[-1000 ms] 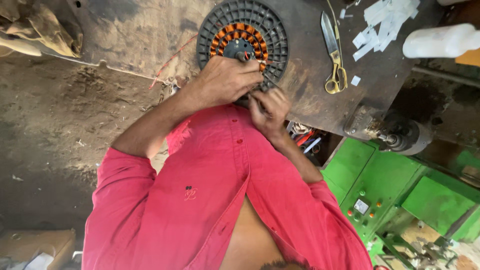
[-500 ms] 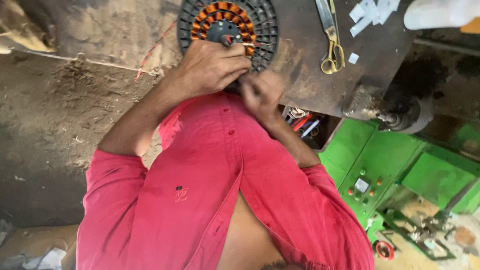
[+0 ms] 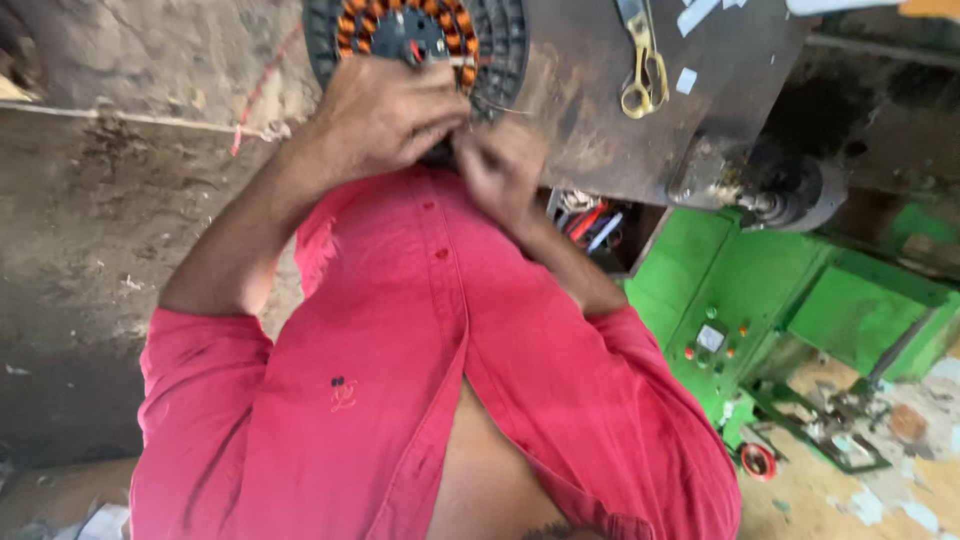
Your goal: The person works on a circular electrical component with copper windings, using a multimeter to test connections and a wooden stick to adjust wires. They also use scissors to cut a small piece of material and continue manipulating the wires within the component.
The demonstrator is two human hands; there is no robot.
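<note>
The view is tilted further down than a second ago, so the round stator with copper coils (image 3: 415,40) is pushed to the top edge and partly cut off. The yellow-handled scissors (image 3: 640,60) are likewise carried up to the edge. More of the green machine (image 3: 790,300) is seen at the right. The left hand (image 3: 385,115) and right hand (image 3: 500,165) are drawn closer together at the stator's near rim.
</note>
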